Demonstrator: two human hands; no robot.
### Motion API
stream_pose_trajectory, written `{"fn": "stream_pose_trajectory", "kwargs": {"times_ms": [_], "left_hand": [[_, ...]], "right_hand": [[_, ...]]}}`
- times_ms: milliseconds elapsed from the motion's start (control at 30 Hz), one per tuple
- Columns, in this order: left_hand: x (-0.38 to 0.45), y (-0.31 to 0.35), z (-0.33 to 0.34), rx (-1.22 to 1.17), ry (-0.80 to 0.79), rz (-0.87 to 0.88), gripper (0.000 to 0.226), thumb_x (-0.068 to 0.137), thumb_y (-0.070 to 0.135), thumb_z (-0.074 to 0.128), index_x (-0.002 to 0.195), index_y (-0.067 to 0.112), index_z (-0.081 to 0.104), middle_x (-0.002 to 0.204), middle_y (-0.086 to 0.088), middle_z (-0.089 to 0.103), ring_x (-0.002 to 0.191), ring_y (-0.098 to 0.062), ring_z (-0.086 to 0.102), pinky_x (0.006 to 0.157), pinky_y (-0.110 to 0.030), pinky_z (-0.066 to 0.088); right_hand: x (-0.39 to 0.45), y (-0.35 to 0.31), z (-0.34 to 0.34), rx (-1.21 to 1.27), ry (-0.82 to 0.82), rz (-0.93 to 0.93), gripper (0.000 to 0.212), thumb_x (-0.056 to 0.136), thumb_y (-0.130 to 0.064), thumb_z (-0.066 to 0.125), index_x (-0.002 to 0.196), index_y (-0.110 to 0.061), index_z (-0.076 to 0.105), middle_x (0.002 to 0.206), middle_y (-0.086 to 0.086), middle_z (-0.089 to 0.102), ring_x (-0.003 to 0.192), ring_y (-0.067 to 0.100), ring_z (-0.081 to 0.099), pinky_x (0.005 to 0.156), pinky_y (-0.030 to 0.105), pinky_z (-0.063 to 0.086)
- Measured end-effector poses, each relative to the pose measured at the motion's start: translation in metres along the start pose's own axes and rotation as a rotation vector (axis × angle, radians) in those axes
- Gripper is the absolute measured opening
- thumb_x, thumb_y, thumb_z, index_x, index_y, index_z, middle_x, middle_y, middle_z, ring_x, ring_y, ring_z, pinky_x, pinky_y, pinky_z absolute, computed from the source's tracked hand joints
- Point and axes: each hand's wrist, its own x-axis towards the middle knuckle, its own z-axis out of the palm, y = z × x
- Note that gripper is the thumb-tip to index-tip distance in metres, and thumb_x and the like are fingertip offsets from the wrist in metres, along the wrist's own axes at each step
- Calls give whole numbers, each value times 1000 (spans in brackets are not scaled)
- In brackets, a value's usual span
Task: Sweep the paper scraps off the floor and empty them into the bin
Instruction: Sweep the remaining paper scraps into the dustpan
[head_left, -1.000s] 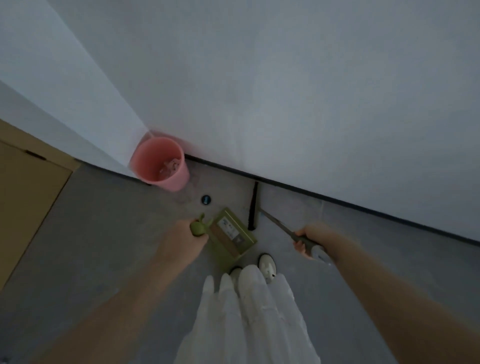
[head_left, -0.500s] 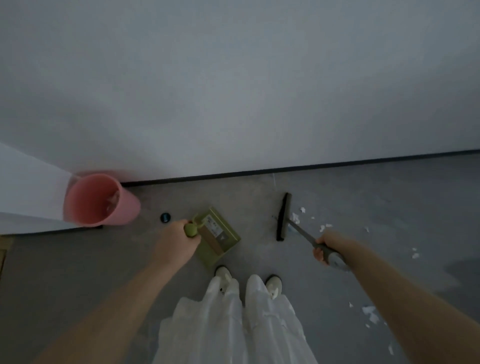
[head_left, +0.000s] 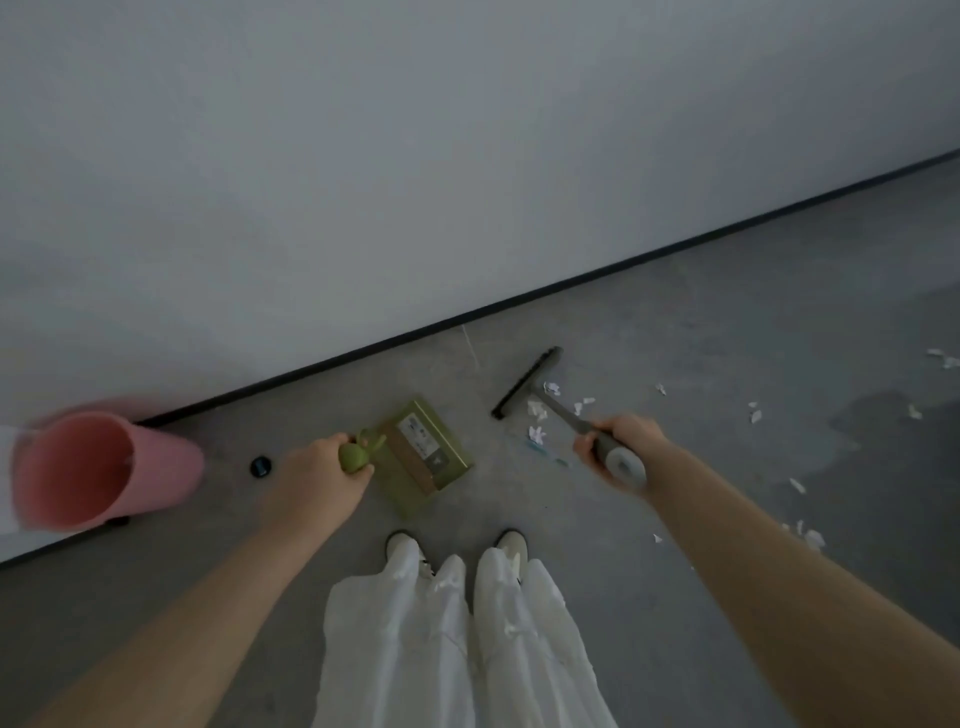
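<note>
Nearest: my white trousers (head_left: 457, 639) & shoes. L hand (head_left: 311, 480) curled round handle of green dustpan (head_left: 423, 457), pan held over floor (head_left: 623, 519). R hand (head_left: 621, 447) grips grey brush (head_left: 527, 383) handle, brush head among paper scraps (head_left: 536, 410); more scraps scattered R. Small dark round item (head_left: 261, 466) on floor. Pink bin (head_left: 98, 467) far L by wall (head_left: 467, 156) w/ black skirting

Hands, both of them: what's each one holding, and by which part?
Left hand grips the green plastic dustpan by its handle; right hand grips the grey long-headed brush by its handle end.
</note>
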Motion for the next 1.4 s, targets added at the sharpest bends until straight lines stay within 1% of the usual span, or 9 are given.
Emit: {"fn": "stream_pose_trajectory", "kwargs": {"times_ms": [100,167,333,467,667,933,1133,1267,1400], "left_hand": [[2,20,10,43,11,49,24,86,24,76,104,8,72,89,-15,73,89,-38,67,66,-31,40],[3,33,14,69,17,77,22,85,22,77,99,5,73,85,-17,72,86,-39,67,65,-30,37],[7,52,17,85,-49,127,15,85,21,77,91,8,72,60,9,51,59,-14,48,52,-28,34],[12,62,15,105,-132,227,12,84,22,76,78,16,68,65,0,62,67,-25,62,59,-33,45],[18,70,18,145,-218,345,26,83,23,74,62,24,58,60,-2,62,63,-25,62,59,-39,54],[15,84,27,222,-320,502,26,86,24,74,67,27,57,62,0,60,62,-21,58,52,-30,42],[11,105,31,208,-301,574,10,88,23,73,90,16,67,67,5,56,65,-19,52,59,-31,41],[7,116,36,203,-252,578,12,89,20,70,86,9,66,65,1,54,59,-17,48,54,-30,35],[9,126,40,224,-166,565,14,89,19,68,87,6,66,66,-2,50,68,-27,48,61,-33,37]], "right_hand": [[14,-2,-22,63,25,5,17,95,7,38,111,2,44,80,18,46,53,24,45,29,22,43],[30,2,-40,107,60,25,17,94,7,39,110,1,44,81,17,44,57,22,42,30,23,44],[53,31,-80,242,63,119,18,94,2,34,110,-6,39,79,13,40,31,19,42,29,18,38],[49,65,-102,366,39,161,16,96,-1,34,109,-8,35,76,11,39,25,18,38,27,19,35],[32,117,-123,486,115,144,15,95,0,35,108,-9,36,76,11,39,26,17,39,28,19,35],[2,174,-159,492,259,117,11,96,-2,36,107,-6,38,76,12,40,26,17,41,30,18,36],[-48,188,-167,514,151,133,5,101,-7,33,97,-5,35,67,7,35,25,14,38,28,16,33],[-66,196,-158,490,89,159,10,101,-9,32,96,-1,36,66,8,38,26,14,38,29,14,32],[-62,209,-146,408,80,146,8,99,-6,36,103,1,37,69,10,42,28,15,41,33,16,36]]}}
